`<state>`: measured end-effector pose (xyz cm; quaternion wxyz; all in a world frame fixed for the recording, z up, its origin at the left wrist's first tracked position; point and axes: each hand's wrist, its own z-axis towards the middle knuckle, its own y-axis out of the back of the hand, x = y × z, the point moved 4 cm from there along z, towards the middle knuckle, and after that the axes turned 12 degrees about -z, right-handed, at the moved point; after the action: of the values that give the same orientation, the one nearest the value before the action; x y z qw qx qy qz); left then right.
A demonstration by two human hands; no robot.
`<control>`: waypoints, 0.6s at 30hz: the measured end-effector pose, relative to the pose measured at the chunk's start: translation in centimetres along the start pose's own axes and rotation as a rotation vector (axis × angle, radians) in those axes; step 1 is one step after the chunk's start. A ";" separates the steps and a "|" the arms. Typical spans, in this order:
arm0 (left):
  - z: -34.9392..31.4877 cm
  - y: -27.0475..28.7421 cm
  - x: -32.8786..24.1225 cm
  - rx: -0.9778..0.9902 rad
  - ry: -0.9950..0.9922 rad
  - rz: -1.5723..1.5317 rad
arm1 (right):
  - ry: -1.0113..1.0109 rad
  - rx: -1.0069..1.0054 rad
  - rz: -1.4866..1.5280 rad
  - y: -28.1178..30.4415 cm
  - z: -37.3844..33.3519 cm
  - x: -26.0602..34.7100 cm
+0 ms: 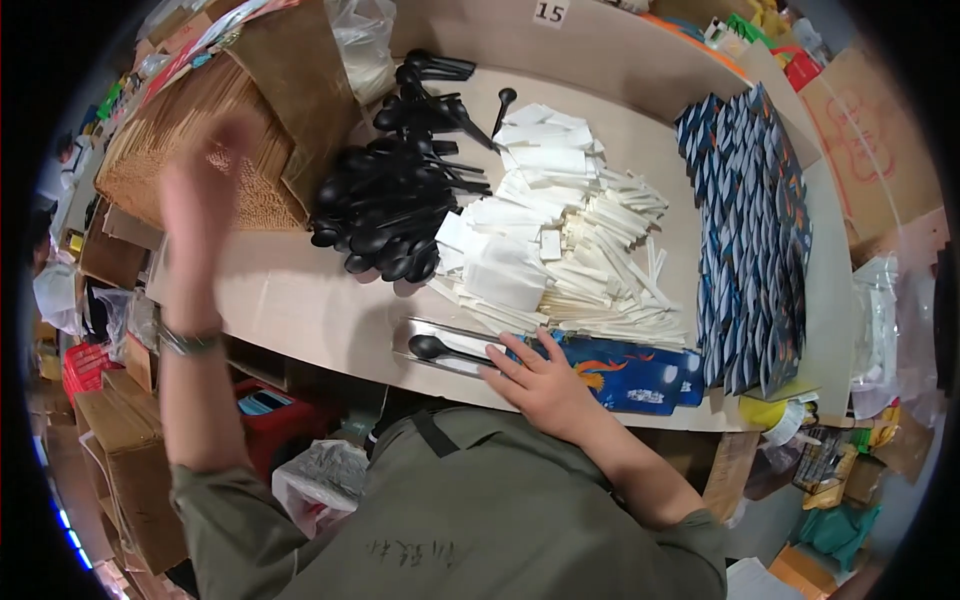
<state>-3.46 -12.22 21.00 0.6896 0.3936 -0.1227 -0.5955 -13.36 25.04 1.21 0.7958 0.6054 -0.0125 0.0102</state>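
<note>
head view: one black spoon (450, 353) lies near the front edge of the table (265, 285), with its bowl at the left end and its handle running to the right, tilting slightly down toward the person. this long axis goes almost straight to the fingers of the right hand (545, 385), so the spoon lies to the left of this hand, handle end first. the right hand is clearly the nearer one; whether its fingertips touch the handle or stop just beside it, i cannot tell. its fingers are apart and laid flat, palm down, over the left end of a blue packet (625, 378), and they do not look clamped on anything. the spoon rests on a shiny tray (405, 328), longer from left to right, which goes under the same fingers; i cannot tell if tray and packet are joined. the left hand (205, 175) is well apart from the spoon, up and to the left, in front of a brown stack (140, 150). it is blurred, so i cannot tell if its fingers are together or apart, or if it touches the stack. behind the spoon, farther from the person, lie a black pile (390, 205) of spoons and, to its right, white packets (505, 275).
</note>
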 end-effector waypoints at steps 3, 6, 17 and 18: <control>6.4 5.1 5.0 0.219 0.274 0.195 | -0.041 0.053 0.108 0.3 0.0 1.0; 6.1 0.3 7.9 -0.118 -0.176 -0.003 | -0.001 -0.071 0.091 -3.3 -1.3 0.8; -0.9 5.6 7.8 -0.234 0.141 0.103 | -0.057 -0.119 0.280 -1.1 -0.7 1.0; -4.0 5.8 8.9 -0.280 0.248 0.001 | -0.052 -0.105 0.306 -1.2 -0.7 0.9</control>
<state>5.63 -18.92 19.73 0.7479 0.3638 0.0471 -0.5533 -12.45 25.41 -0.10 0.8150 0.5539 -0.1257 0.1150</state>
